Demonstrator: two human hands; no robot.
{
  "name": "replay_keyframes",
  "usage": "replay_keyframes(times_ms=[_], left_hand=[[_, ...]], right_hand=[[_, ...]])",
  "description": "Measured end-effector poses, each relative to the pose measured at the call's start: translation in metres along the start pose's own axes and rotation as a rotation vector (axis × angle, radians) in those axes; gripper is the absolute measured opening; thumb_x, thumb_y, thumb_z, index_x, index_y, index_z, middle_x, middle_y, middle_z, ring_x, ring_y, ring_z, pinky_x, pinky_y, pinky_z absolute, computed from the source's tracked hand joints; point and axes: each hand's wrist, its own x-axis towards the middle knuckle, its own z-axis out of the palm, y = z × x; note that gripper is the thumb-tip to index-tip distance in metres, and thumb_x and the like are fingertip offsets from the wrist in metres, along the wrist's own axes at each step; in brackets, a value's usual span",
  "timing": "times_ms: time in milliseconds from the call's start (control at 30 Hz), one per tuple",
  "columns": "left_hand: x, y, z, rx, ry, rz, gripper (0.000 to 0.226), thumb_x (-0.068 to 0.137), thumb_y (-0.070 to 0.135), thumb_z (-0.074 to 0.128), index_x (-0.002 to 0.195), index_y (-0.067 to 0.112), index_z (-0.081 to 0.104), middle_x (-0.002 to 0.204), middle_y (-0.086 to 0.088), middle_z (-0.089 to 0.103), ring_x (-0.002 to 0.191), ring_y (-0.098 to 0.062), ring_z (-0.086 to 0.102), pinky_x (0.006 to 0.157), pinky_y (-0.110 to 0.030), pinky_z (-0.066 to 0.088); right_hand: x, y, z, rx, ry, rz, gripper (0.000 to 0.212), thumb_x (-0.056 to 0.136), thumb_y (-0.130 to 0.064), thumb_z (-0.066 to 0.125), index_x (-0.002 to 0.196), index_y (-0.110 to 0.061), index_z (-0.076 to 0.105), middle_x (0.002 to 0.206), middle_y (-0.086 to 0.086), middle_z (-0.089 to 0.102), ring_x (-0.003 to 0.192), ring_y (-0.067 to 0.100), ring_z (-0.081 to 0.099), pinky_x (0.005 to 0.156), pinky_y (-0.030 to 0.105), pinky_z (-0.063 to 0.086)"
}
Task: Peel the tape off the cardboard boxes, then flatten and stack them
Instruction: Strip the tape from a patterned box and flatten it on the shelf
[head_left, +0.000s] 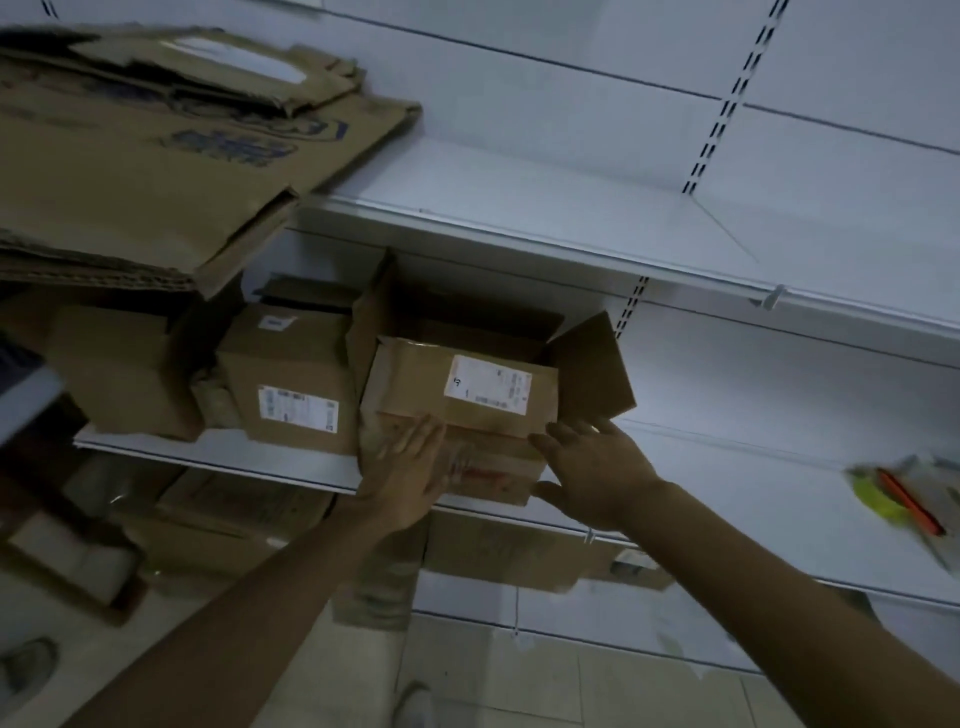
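White metal shelving (218, 457) runs along the wall of this dim room, and the brown cardboard box with raised flaps and a white shipping label (410, 379) sits at the front edge of the middle shelf. My left hand (410, 467) lies flat against its front face near the left corner, fingers straight and together. My right hand (597, 467) is at its right front corner, fingers spread wide and gripping nothing; I cannot tell whether they touch the card.

With its top open, I judge it light, but its walls will flex, so I would press both side faces low down, not the loose flaps. Any tape on it is too dim to make out.

Left of this box stands a closed brown labelled carton (291, 364). Above and to its left, a pile of flattened brown cardboard (156, 171) lies on the upper shelf.
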Motion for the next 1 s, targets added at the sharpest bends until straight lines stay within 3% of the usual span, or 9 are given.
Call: replay_keyframes(times_ms=[67,167,367,467,600,700,800,900,1000], left_hand=[[0.019,-0.011,0.008,0.061,-0.011,-0.101,0.07,0.095,0.046,0.031,0.151,0.011,0.004,0.158,-0.01,-0.005,0.147,-0.025,-0.006,0.119,-0.044,0.006],[0.045,-0.029,0.025,0.135,-0.021,-0.191,0.079,0.095,0.045,0.04,0.149,0.016,-0.01,0.156,-0.009,-0.017,0.145,-0.028,-0.016,0.116,-0.051,0.003],[0.057,-0.046,0.055,0.19,-0.009,-0.19,0.121,0.046,0.053,0.08,0.146,0.011,0.025,0.152,-0.02,0.027,0.141,-0.038,0.022,0.105,-0.068,0.02],[0.063,-0.047,0.06,0.193,0.015,-0.192,0.128,0.039,0.062,0.079,0.144,0.009,0.027,0.151,-0.021,0.028,0.139,-0.039,0.026,0.109,-0.061,0.002],[0.065,-0.048,0.069,0.161,0.032,-0.203,0.131,0.036,0.059,0.081,0.144,0.009,0.026,0.15,-0.023,0.03,0.137,-0.043,0.028,0.106,-0.067,0.02],[0.072,-0.052,0.074,0.069,0.079,-0.191,0.124,0.045,0.046,0.084,0.146,0.012,0.019,0.152,-0.022,0.024,0.139,-0.045,0.024,0.102,-0.069,0.021],[0.071,-0.052,0.072,0.058,0.063,-0.213,0.097,0.067,0.056,0.066,0.143,0.011,0.027,0.152,-0.021,0.025,0.138,-0.042,0.026,0.102,-0.067,0.026],[0.063,-0.041,0.066,0.072,0.097,-0.237,0.078,0.094,0.058,0.008,0.141,0.004,0.04,0.148,-0.026,0.032,0.139,-0.042,0.026,0.1,-0.066,0.03],[0.052,-0.037,0.068,0.137,0.125,-0.177,0.079,0.089,0.059,0.025,0.143,0.001,0.03,0.148,-0.029,0.027,0.136,-0.048,0.026,0.095,-0.066,0.037]], right_hand=[[0.028,-0.002,0.008,0.031,-0.028,-0.03,0.058,0.096,-0.053,0.041,0.143,-0.02,0.035,0.141,0.007,0.047,0.126,0.026,0.046,0.109,0.039,0.031],[0.068,0.003,0.019,0.048,-0.07,-0.062,0.064,0.095,-0.052,0.042,0.149,-0.022,0.024,0.15,0.009,0.036,0.132,0.028,0.039,0.111,0.038,0.026],[0.135,0.016,0.04,0.175,-0.061,-0.01,0.058,0.098,-0.042,0.043,0.149,-0.019,0.025,0.155,0.01,0.026,0.141,0.026,0.028,0.115,0.04,0.019],[0.158,0.018,0.053,0.207,-0.016,0.041,0.066,0.096,-0.04,0.047,0.15,-0.018,0.018,0.157,0.009,0.02,0.144,0.025,0.018,0.116,0.04,0.01],[0.193,0.029,0.063,0.279,0.123,0.119,0.087,0.087,-0.061,0.051,0.152,-0.019,0.01,0.16,0.011,0.007,0.148,0.026,0.006,0.117,0.041,0.007],[0.213,0.043,0.069,0.368,0.001,0.174,0.107,0.079,-0.068,0.058,0.153,-0.019,-0.001,0.161,0.011,0.0,0.148,0.027,-0.001,0.118,0.045,0.002],[0.217,0.054,0.076,0.454,-0.169,0.186,0.104,0.076,-0.063,0.066,0.152,-0.018,0.01,0.156,0.01,0.02,0.143,0.031,0.017,0.116,0.047,0.016],[0.216,0.062,0.067,0.298,-0.004,0.165,0.084,0.072,-0.062,0.071,0.137,-0.019,0.039,0.137,0.01,0.045,0.126,0.031,0.041,0.101,0.04,0.038],[0.2,0.066,0.045,0.533,0.097,0.154,0.051,0.078,-0.05,0.072,0.115,-0.02,0.055,0.108,0.002,0.061,0.095,0.021,0.059,0.078,0.03,0.047]])
